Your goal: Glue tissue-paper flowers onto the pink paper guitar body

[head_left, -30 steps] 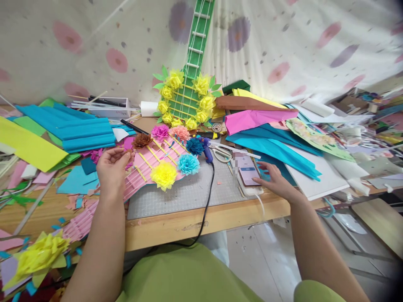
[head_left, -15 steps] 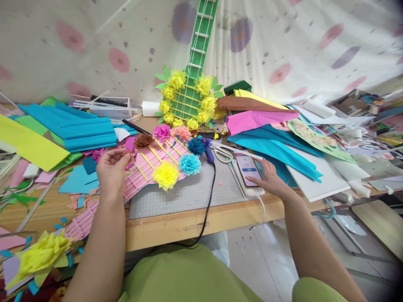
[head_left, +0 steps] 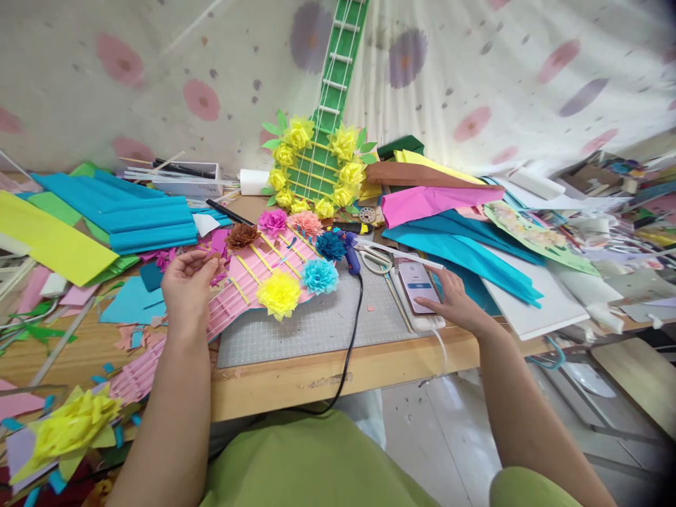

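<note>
My left hand (head_left: 189,285) is closed in a pinch over the left edge of a pink paper guitar (head_left: 243,285); what its fingertips hold, if anything, I cannot make out. Crepe-paper flowers in yellow (head_left: 278,294), light blue (head_left: 320,275), dark blue (head_left: 330,245), brown, magenta and salmon ring the guitar's body. On the right, my right hand (head_left: 458,304) has its fingers apart, with the thumb over the lit screen of a phone (head_left: 419,285). The phone lies on a white block with a cable. A blue glue gun (head_left: 351,255) rests beside the flowers.
A green paper guitar (head_left: 315,158) with yellow flowers leans against the curtain. Scissors (head_left: 379,260) lie on the grey cutting mat (head_left: 296,345). The glue gun's black cord (head_left: 348,352) hangs over the table edge. Crepe paper (head_left: 459,250) is piled on both sides.
Both hands keep their places, and nothing is taken up or put down. The whole view shifts very slightly.
</note>
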`<state>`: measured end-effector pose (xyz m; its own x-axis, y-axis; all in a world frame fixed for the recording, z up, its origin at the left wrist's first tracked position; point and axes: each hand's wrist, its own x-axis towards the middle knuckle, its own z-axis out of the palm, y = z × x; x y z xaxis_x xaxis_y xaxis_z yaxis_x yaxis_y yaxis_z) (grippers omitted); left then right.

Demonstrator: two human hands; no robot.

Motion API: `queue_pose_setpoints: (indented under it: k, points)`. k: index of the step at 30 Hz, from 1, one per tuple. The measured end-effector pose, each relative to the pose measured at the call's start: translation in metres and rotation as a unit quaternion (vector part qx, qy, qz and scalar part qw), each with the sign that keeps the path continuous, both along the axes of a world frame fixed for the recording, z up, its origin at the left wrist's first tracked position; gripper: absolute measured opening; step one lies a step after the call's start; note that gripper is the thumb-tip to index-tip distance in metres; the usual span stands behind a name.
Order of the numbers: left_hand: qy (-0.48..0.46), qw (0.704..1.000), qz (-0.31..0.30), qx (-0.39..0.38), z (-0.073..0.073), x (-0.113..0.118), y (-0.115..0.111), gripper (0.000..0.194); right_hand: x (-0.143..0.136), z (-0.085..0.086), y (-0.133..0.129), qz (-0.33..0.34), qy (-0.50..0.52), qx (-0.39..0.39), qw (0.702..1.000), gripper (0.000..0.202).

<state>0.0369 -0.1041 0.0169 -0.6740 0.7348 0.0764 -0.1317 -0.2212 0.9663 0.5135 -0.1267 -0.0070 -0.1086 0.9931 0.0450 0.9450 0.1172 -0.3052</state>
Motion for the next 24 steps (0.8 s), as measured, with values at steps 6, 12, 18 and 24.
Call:
queue_pose_setpoints:
  k: [6, 12, 18, 24]
  points:
    - [-0.009, 1.0, 0.005, 0.001, 0.001, 0.0, 0.0, 0.026, 0.002, -0.003, -0.001, -0.001, 0.009, 0.011, 1.0, 0.083]
    - [-0.009, 1.0, 0.002, 0.005, 0.0, 0.0, 0.0, 0.027, -0.002, -0.002, -0.002, -0.01, 0.018, 0.009, 1.0, 0.075]
    - [-0.013, 1.0, 0.003, 0.009, 0.0, 0.0, 0.0, 0.028, -0.003, 0.004, -0.002, -0.061, 0.056, 0.121, 0.989, 0.036]
    - [-0.018, 1.0, 0.006, 0.001, 0.004, 0.003, -0.001, 0.026, -0.004, 0.011, -0.005, -0.062, 0.048, 0.13, 0.988, 0.027]
